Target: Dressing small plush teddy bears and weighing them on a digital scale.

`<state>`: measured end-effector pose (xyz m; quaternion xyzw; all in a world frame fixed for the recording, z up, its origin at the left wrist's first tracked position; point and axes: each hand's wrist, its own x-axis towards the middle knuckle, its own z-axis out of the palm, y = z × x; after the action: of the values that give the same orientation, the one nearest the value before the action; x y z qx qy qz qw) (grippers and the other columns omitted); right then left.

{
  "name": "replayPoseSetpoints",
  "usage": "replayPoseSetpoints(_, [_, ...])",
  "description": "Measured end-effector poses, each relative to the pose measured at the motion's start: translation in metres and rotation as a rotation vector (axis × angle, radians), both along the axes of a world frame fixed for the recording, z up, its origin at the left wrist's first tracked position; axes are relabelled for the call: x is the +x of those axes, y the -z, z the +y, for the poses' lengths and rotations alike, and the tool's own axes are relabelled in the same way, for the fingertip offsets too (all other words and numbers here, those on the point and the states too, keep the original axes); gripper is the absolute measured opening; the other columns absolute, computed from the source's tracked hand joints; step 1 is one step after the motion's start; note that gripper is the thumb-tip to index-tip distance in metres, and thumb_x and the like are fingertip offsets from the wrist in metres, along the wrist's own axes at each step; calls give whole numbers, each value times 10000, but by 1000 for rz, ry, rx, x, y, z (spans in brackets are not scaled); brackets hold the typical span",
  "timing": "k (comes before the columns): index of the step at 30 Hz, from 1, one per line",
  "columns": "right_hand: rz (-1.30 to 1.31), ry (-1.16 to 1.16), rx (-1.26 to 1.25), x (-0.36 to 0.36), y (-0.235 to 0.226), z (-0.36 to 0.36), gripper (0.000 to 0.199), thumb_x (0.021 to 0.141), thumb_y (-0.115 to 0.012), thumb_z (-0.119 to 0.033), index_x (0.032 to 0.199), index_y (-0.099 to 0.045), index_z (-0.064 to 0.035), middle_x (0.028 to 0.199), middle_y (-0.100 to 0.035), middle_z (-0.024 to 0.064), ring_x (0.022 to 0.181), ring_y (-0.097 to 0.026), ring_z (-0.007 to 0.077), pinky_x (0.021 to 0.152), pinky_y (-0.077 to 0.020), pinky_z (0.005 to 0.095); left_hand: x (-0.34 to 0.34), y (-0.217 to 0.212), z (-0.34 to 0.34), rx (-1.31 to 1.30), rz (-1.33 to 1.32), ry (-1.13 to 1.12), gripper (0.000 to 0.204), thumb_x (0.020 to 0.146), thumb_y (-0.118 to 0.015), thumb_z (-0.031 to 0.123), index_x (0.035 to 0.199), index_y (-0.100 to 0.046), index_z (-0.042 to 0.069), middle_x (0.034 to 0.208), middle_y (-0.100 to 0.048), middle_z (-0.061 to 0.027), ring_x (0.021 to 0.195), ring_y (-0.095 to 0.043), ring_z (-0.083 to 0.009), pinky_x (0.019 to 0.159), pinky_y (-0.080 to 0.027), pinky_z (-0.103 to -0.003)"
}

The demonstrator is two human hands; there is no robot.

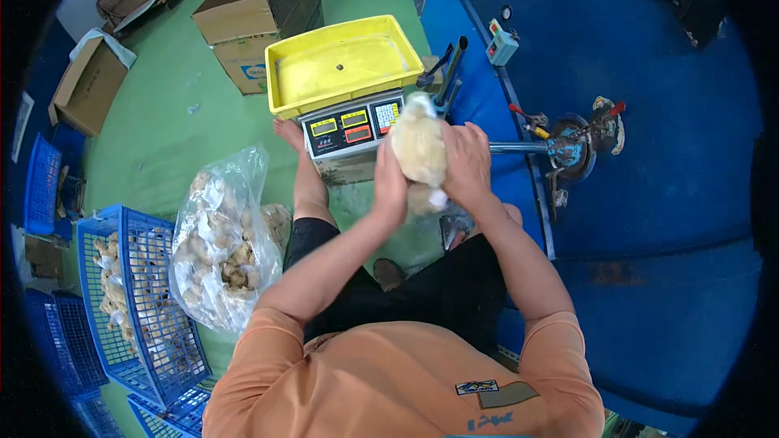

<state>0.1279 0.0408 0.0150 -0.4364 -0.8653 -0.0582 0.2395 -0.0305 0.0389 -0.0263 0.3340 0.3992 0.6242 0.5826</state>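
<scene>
A cream plush toy (419, 150) with white patches at its top and bottom is held up between my two hands, in front of the scale. My left hand (391, 186) is closed against its left side. My right hand (467, 164) wraps its right side. Some of the toy is blurred, and the inner fingers are partly hidden by it. Just beyond stands a digital scale (329, 150) with a keypad, carrying a shallow yellow tray (280, 85).
A clear plastic bag (253, 170) of similar plush pieces sits at left, beside a blue crate (146, 276) holding more. Cardboard boxes (235, 20) stand farther back. To the right, a blue machine panel (649, 170) has a metal pipe (518, 147) reaching toward my right hand.
</scene>
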Motion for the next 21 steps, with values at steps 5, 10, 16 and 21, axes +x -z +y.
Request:
replayPoseSetpoints(5, [-3,61,9,4,6,8,629,786,-674,-251,1341,-490,-21,1022,-638,106,1032,-582,244,1119,-318,447,15,-24,-31,20,-23,-39,364,1063,-392,245,1312,-510,5,1208,-601,-152,1026,-591,-198,912,-485,-320])
replayPoseSetpoints(10, [42,-4,78,23,7,0,624,778,-675,-249,1337,-505,-30,1071,-629,110,1061,-571,244,1131,-315,459,28,-24,-36,-37,-78,-38,355,1056,-422,224,1333,-490,14,1196,-608,-156,1009,-620,-193,877,-520,-304])
replayPoseSetpoints(16, [-55,73,113,24,20,17,592,779,-682,-241,1314,-534,-33,1099,-622,112,1072,-566,255,1140,-305,475,44,-13,-37,20,-260,-84,371,1044,-472,226,1358,-464,27,1152,-619,-151,972,-639,-190,843,-550,-305])
replayPoseSetpoints(21, [-43,15,101,29,2,3,577,780,-687,-242,1301,-548,-36,1083,-628,105,1064,-569,261,1145,-293,484,43,-20,-36,8,-338,-54,385,1046,-474,238,1366,-438,27,1147,-620,-144,950,-648,-195,806,-563,-301])
